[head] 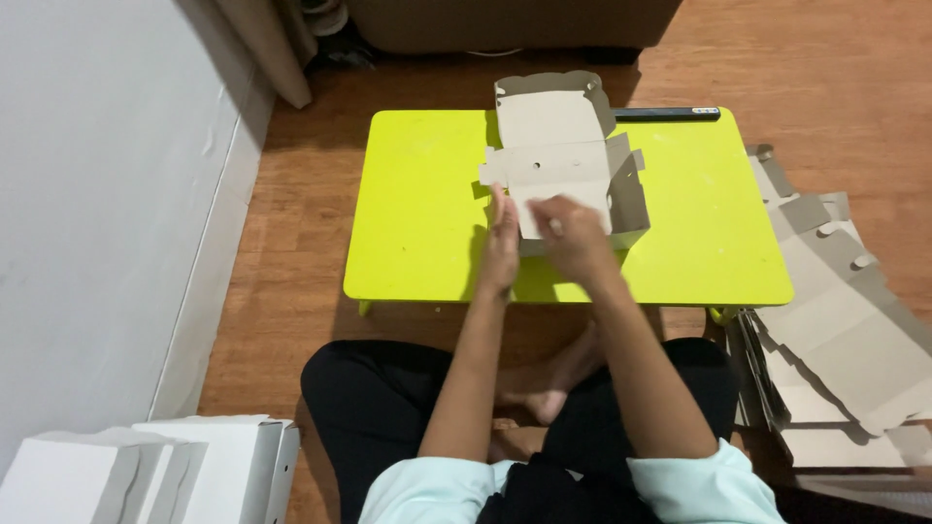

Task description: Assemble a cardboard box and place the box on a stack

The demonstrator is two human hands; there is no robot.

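A flat grey-brown cardboard box blank (pixel 558 155) lies partly folded on the lime-green low table (pixel 417 223). Its far lid panel sticks up and its right side wall is raised. My left hand (pixel 501 245) stands on edge with straight fingers, pressed against the left side of the box's near panel. My right hand (pixel 571 236) rests on top of that near panel, fingers curled over it and pushing it down. The near edge of the box is hidden under both hands.
A dark pen-like stick (pixel 667 114) lies at the table's far right edge. A stack of flat cardboard blanks (pixel 840 320) sits on the wooden floor to the right. Folded white boxes (pixel 146 466) stand at lower left by a white wall. My crossed legs are under the table's near edge.
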